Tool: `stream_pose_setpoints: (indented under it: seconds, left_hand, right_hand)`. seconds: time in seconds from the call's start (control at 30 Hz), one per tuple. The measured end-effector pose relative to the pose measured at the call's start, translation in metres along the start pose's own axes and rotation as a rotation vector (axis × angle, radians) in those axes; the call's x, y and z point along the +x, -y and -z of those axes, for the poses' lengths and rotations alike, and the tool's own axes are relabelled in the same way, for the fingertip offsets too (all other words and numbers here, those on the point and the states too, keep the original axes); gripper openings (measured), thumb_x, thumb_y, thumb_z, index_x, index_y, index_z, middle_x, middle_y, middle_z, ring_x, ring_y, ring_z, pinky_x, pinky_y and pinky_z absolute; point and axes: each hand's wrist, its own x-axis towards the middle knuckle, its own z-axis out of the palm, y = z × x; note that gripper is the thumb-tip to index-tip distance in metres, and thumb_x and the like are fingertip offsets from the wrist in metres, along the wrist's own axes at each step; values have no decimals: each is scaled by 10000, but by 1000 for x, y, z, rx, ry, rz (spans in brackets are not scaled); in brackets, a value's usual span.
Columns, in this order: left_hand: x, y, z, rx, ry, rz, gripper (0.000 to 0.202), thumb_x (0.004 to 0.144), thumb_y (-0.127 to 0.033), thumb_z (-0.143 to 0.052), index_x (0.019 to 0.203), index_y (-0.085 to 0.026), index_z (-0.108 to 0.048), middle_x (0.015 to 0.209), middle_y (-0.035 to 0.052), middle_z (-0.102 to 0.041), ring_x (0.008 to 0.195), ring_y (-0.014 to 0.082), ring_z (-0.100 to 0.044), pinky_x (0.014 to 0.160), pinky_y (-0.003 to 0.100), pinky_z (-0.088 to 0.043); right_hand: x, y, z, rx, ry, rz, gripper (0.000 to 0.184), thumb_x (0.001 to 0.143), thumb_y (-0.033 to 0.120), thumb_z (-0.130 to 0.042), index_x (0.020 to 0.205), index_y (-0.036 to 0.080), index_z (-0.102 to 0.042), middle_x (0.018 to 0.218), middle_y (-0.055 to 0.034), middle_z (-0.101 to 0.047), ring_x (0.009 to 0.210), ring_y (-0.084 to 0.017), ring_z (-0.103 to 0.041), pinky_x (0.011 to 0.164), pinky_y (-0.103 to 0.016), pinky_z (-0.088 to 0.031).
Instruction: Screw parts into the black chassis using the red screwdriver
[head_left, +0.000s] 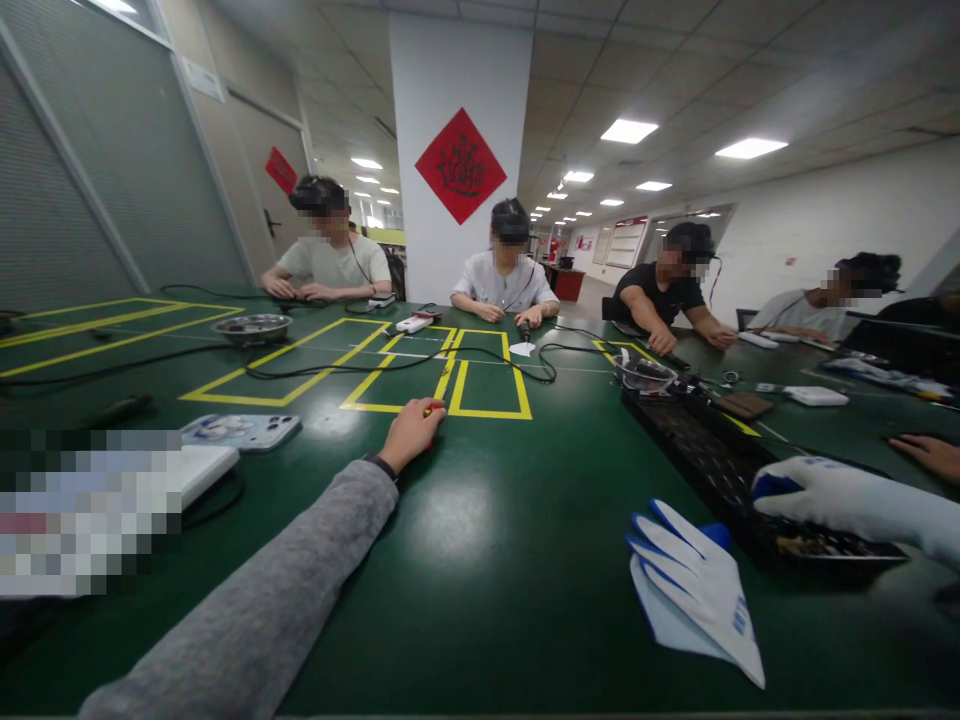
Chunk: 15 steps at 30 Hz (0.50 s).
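Your left hand (411, 432), right one out of view, pinches one slim yellow-and-red-handled tool (434, 407), likely a screwdriver, near the middle of the green desk (525, 620); nothing looks visibly finished at its tip. One smartphone (241, 432) lies at 9 o'clock, white-and-blue gloves (697, 590), count unclear, at 4.

On the table (465, 620), a smartphone (240, 432) is placed at frame left, with a bowl (253, 336) set behind it. The left hand (411, 434) is positioned mid-frame. At lower right, gloves (697, 590) are laid left of the near end of a tray (679, 445).
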Motion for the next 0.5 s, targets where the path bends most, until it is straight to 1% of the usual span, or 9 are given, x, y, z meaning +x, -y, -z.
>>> stream_pose_setpoints:
  seconds: [0.03, 0.07, 0.17, 0.23, 0.3, 0.43, 0.5]
  left_hand:
    - [0, 0, 0, 0, 1, 1, 366, 792, -389, -442, 1051, -215, -633, 1063, 61, -595, 995, 202, -532, 911, 314, -386]
    - [0, 0, 0, -1, 2, 2, 368, 792, -390, -441, 1055, -216, -632, 1061, 60, -596, 995, 201, -532, 910, 314, -387]
    - [0, 0, 1, -2, 4, 3, 367, 792, -389, -441, 1053, -218, -633, 1051, 59, -599, 991, 199, -532, 903, 314, -392]
    - [0, 1, 1, -3, 1, 3, 365, 792, -385, -440, 1053, -219, -633, 1044, 62, -600, 988, 201, -533, 898, 317, -394]
    - [0, 1, 0, -6, 1, 3, 364, 792, -378, -437, 1057, -220, -631, 1045, 64, -600, 992, 202, -531, 899, 321, -393]
    - [0, 1, 1, -12, 9, 1, 366, 793, -367, -436, 1067, -215, -625, 1059, 64, -598, 1000, 200, -529, 909, 326, -388]
    - [0, 1, 1, -13, 13, -2, 366, 793, -364, -437, 1068, -212, -625, 1057, 65, -599, 995, 200, -531, 907, 326, -390]
  right_hand:
    - [-5, 5, -4, -23, 36, 3, 344, 635, 491, -611, 883, 261, -674, 969, -85, -667, 848, -268, -624, 751, -356, -468]
    - [-7, 8, -8, -48, 36, 7, 330, 620, 463, -628, 880, 267, -676, 974, -89, -663, 850, -278, -621, 752, -370, -466]
    - [-9, 12, -19, -133, -20, -3, 386, 606, 371, -634, 975, 265, -662, 1041, -102, -644, 906, -303, -608, 795, -399, -455]
    - [-9, 16, -20, -196, -38, -10, 436, 616, 339, -613, 1041, 244, -642, 1101, -111, -622, 967, -313, -592, 833, -409, -443]
    - [-11, 23, -19, -241, -21, 5, 420, 634, 328, -589, 1038, 226, -642, 1118, -115, -614, 1002, -311, -582, 853, -405, -436]
    - [-15, 38, -13, -241, 13, -2, 347, 634, 294, -581, 963, 218, -659, 1007, -113, -650, 892, -291, -622, 790, -394, -461]
    - [-12, 40, -12, -212, 23, -23, 335, 615, 272, -591, 938, 221, -665, 978, -110, -656, 847, -278, -630, 755, -380, -472]
